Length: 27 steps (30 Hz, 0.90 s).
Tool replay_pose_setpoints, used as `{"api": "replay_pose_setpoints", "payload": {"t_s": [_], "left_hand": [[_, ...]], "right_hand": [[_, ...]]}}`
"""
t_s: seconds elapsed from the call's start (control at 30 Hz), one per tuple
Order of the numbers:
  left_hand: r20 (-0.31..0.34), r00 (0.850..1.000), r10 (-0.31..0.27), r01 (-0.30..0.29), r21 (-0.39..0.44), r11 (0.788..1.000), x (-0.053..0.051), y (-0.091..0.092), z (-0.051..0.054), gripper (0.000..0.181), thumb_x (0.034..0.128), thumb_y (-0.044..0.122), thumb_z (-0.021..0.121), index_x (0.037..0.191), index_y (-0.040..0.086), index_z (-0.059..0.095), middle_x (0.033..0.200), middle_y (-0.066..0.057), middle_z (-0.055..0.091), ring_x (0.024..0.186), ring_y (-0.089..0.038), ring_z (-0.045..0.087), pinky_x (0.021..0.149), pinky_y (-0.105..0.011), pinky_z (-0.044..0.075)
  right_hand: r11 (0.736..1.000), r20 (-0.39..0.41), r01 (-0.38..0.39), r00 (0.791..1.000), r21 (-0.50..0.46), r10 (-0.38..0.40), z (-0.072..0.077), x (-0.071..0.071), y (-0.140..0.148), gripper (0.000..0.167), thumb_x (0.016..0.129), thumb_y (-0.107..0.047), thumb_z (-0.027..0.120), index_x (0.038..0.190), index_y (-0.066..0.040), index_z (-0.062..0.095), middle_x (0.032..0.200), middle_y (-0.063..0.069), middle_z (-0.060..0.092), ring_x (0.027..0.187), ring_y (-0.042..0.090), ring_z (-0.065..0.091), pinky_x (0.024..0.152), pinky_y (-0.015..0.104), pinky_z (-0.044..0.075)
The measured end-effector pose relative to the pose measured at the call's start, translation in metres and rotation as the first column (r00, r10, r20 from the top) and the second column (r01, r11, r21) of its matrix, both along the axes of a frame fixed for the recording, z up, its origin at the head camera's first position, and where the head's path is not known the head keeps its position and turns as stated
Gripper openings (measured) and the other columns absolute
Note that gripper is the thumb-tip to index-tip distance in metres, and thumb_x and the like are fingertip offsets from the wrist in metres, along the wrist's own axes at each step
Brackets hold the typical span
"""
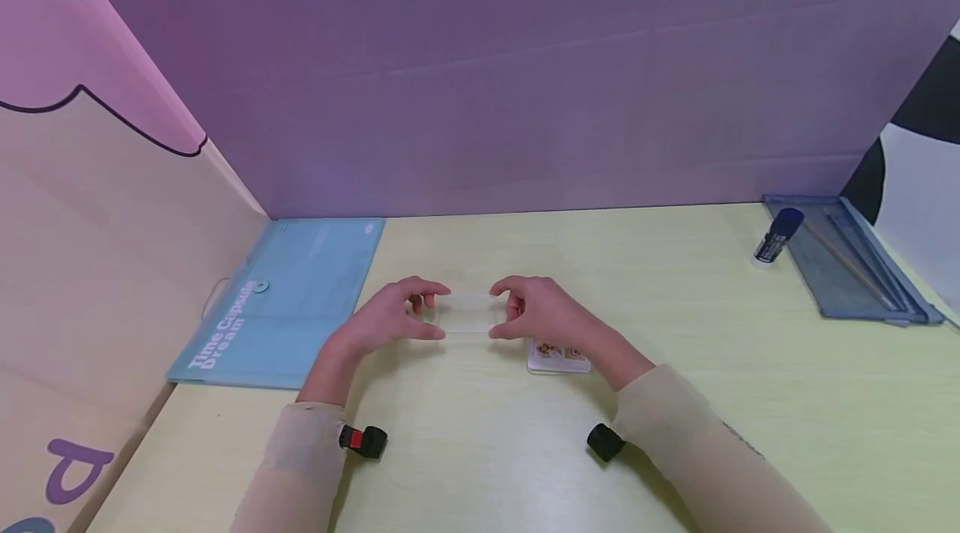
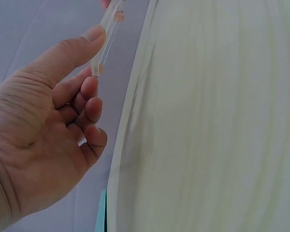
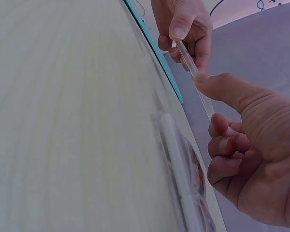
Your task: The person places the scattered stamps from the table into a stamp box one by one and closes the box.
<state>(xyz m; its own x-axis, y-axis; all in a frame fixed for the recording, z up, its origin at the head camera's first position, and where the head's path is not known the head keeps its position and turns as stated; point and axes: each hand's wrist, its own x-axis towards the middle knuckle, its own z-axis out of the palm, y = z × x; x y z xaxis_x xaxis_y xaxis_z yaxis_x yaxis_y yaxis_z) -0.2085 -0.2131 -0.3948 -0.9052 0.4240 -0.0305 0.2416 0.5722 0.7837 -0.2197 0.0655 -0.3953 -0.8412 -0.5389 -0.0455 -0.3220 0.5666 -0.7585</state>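
Note:
A flat, clear plastic piece (image 1: 470, 314), perhaps a lid, is held level above the table between both hands. My left hand (image 1: 390, 314) pinches its left end between thumb and fingers. The other end is gripped likewise by my right hand (image 1: 546, 309). Seen edge-on in the left wrist view, the plastic piece (image 2: 106, 43) is thin with a shallow rim. Below the right hand lies a small clear case (image 1: 557, 359) with pictures on white inside, partly hidden by the wrist; the right wrist view shows that case (image 3: 179, 169) from the side.
A light blue document folder (image 1: 322, 283) lies on the left of the table (image 1: 480, 450). At the right are a glue stick (image 1: 778, 237), standing tilted in view, and a grey-blue mesh pouch (image 1: 840, 283) with a thin stick. Purple panels (image 1: 510, 82) close off the back.

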Motion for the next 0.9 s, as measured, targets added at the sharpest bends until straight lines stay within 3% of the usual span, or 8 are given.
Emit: {"api": "replay_pose_setpoints", "payload": {"t_s": [0.9], "left_hand": [[-0.003, 1.000, -0.019, 0.019, -0.019, 1.000, 0.006, 0.038, 0.002, 0.057, 0.0796, 0.020, 0.088, 0.131, 0.014, 0.066, 0.105, -0.005, 0.056, 0.096, -0.023, 0.051, 0.068, -0.033, 0.048]], "right_hand": [[1.000, -0.024, -0.004, 1.000, 0.016, 0.004, 0.002, 0.012, 0.040, 0.053, 0.083, -0.023, 0.084, 0.126, -0.005, 0.060, 0.077, -0.001, 0.059, 0.067, 0.016, 0.055, 0.068, 0.035, 0.048]]}}
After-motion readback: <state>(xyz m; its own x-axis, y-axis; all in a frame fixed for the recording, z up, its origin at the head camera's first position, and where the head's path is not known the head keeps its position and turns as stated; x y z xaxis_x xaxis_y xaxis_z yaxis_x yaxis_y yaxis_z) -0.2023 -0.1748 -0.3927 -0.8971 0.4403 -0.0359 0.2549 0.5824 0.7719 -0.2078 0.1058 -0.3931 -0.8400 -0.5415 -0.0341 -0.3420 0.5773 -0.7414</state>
